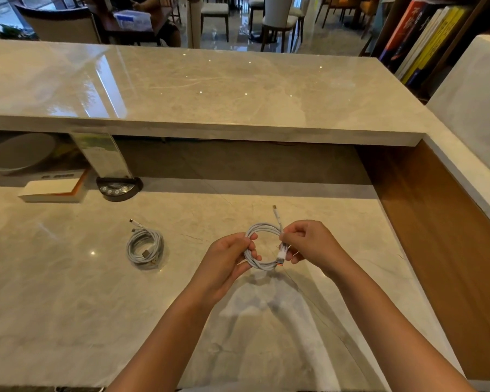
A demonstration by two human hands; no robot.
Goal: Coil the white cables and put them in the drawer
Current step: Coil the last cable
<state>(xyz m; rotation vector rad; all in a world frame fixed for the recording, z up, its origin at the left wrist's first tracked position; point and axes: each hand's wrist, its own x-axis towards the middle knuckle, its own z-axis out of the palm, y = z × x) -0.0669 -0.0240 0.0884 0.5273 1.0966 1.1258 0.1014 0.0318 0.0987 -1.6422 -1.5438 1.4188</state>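
Both hands hold one coiled cable (262, 246) above the table (68, 292).
Left hand (228, 257) grips the loop's left side; right hand (306, 241) pinches its right side, fingers curled.

Two white cables, two hands, one counter

From the marble counter (68, 278): two coiled white cables, one coil (145, 248) lying flat on it towards the left, the other coil (262, 244) held just above it between two hands, the left hand (228, 260) and the right hand (309, 244). At the counter's back left edge stand one white box (53, 190) and one black sign stand (119, 188). Beyond its right end, one row of books (425, 38).
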